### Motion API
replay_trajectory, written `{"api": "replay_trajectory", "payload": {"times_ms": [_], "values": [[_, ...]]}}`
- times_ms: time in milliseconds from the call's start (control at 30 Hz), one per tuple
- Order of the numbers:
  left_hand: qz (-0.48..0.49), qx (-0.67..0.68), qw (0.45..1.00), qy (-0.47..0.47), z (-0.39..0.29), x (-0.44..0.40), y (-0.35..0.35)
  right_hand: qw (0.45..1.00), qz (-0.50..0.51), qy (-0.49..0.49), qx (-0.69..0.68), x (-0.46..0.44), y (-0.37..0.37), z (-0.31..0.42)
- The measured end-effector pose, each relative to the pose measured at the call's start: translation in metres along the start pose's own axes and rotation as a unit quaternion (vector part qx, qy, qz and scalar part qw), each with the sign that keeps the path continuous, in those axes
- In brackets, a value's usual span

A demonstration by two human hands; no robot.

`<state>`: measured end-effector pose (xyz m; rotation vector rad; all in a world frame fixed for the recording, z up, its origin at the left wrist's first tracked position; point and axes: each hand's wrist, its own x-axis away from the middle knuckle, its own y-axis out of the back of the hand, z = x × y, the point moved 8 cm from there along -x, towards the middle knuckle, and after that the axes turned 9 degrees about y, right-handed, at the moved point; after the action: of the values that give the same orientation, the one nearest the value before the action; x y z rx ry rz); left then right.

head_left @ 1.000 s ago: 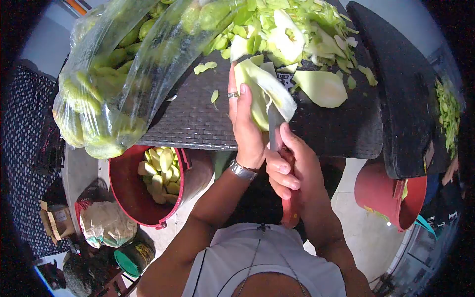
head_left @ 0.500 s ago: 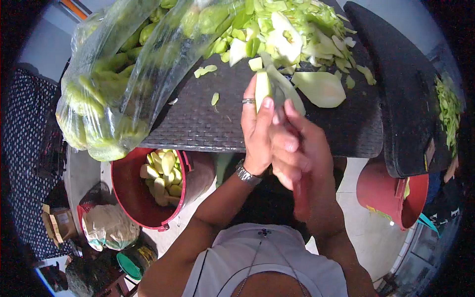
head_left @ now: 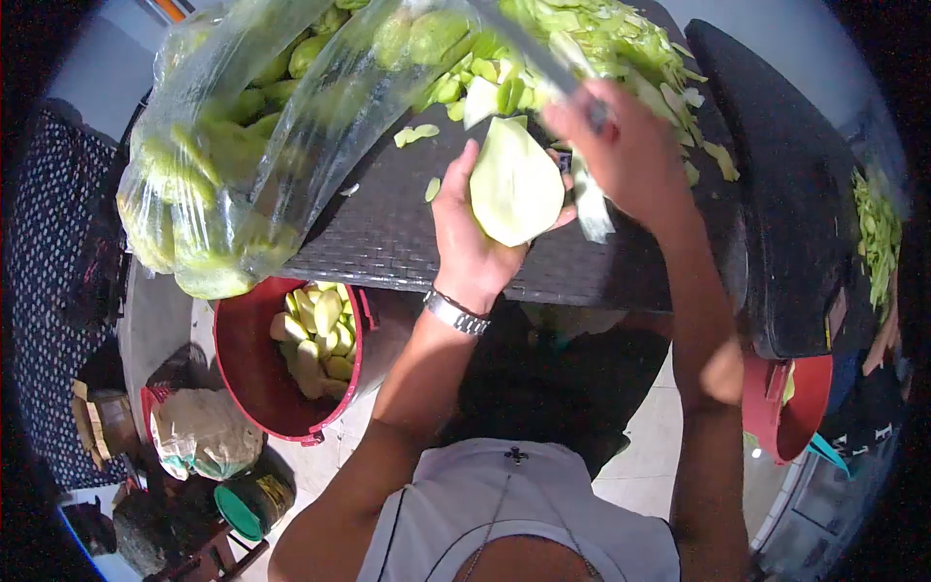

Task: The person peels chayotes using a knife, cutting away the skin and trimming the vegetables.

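My left hand (head_left: 464, 233), with a metal watch on its wrist, is closed around a pale, peeled chayote piece (head_left: 514, 184). Its broad flat face is turned up, just above the near side of the dark woven table (head_left: 388, 228). To its right, my right hand (head_left: 626, 155) grips a knife (head_left: 533, 47), smeared by motion, its blade slanting up and left over the peelings. A heap of green peels and offcuts (head_left: 606, 39) covers the back of the table. Thin loose scraps (head_left: 417, 135) lie left of the chayote.
A clear plastic bag of whole chayotes (head_left: 208, 184) overhangs the table's left edge. Below it, a red bucket (head_left: 233, 349) holds cut pieces (head_left: 320, 330). A dark chair (head_left: 776, 184) stands at the right, above another red bucket (head_left: 815, 407).
My hands have moved apart. The right hand has lifted up with the knife, away from the chayote. My left hand has shifted left and turned the chayote's broad face upward.
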<state>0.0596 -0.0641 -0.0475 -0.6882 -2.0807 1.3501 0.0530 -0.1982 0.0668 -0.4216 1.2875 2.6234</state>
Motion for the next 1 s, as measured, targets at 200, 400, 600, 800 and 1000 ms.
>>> {"api": "replay_trajectory", "payload": {"times_ms": [200,400,600,800,1000], "values": [[0.113,-0.057,0.99,0.06,0.006,0.019,-0.005,0.993,0.103,0.046,-0.022,0.054,-0.016,-0.011],[0.118,-0.122,0.984,0.05,0.006,0.03,-0.007,0.981,0.177,0.063,-0.051,0.075,-0.015,-0.005],[0.135,-0.154,0.978,0.031,0.012,0.033,-0.008,0.973,0.14,0.173,-0.063,0.08,-0.03,-0.003],[0.15,-0.103,0.982,0.046,0.02,0.037,-0.01,0.974,0.145,0.17,-0.034,0.077,-0.027,-0.006],[0.141,-0.112,0.983,0.031,0.017,0.043,-0.009,0.975,0.173,0.139,-0.009,0.067,-0.022,-0.012]]}}
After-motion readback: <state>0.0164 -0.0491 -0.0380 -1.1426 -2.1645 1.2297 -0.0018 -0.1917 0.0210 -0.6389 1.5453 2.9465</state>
